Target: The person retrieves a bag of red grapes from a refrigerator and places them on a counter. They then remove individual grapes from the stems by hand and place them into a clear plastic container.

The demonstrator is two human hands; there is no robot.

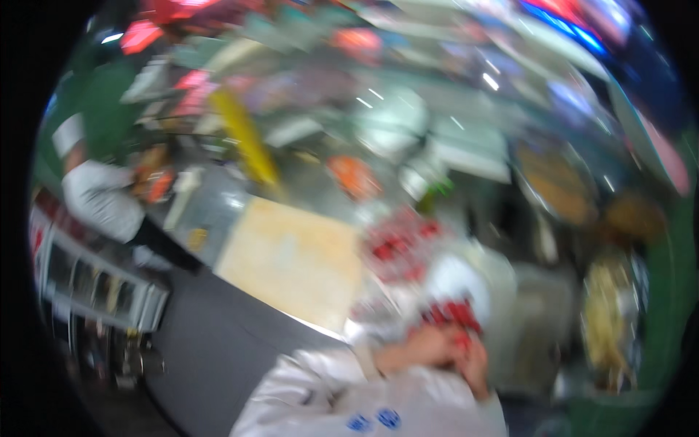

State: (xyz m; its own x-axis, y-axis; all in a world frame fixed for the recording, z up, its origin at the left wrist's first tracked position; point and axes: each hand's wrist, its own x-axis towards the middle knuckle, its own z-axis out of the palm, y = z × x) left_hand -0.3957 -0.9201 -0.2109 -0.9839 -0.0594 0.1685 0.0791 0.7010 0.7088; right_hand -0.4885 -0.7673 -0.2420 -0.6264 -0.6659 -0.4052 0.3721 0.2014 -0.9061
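Motion blur softens the whole view. My left hand (428,348) and my right hand (475,361) meet close in front of my white jacket. Between their fingers is a small red piece (462,341), probably food; its exact kind is too blurred to tell. Just beyond the hands lies a heap of red pieces (450,314) against a white round dish or bowl (457,278). Farther off, a clear bag or container (396,246) shows more red pieces inside. A pale cutting board (295,257) lies to the left.
A person in white (104,196) works at the far left near a glass-fronted cabinet (98,278). An orange item (354,177) and a yellow strip (246,139) lie beyond the board. At right stand a tray of pale yellow food (606,322) and a round brown-filled pan (557,180).
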